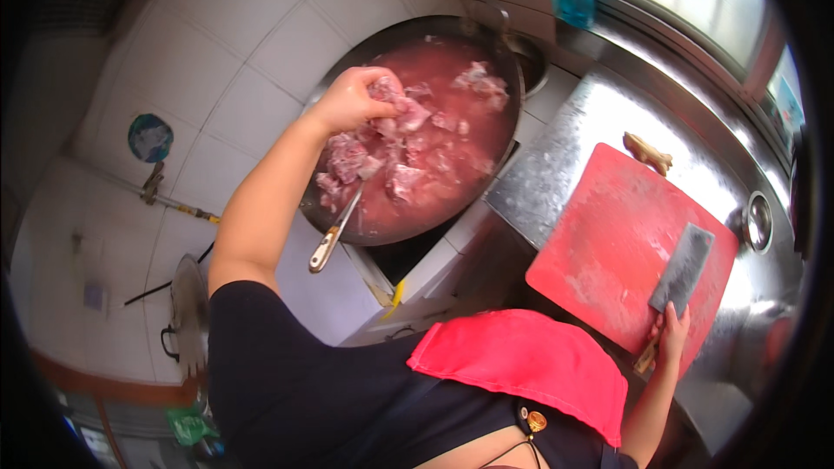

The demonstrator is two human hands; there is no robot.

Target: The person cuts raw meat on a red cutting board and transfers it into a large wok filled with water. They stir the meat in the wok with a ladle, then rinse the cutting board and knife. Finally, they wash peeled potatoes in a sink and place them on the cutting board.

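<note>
My left hand (355, 101) grips a piece of raw meat (407, 111) over a large dark wok (417, 231). Reddish liquid and several chunks of pale pink meat (482, 85) fill the wok. A metal utensil with a riveted handle (324, 249) leans on the wok's near rim, its far end among the meat. At the right, my right hand (671, 332) is closed around the wooden handle of a cleaver (683, 267). The cleaver's broad blade lies over the red cutting board (606, 234).
A piece of ginger root (647, 152) lies beyond the board on the metal counter (554, 150). A small steel bowl (759, 221) stands at the right. A blue bottle (575, 3) is near the window, and a pot (189, 312) is at the left.
</note>
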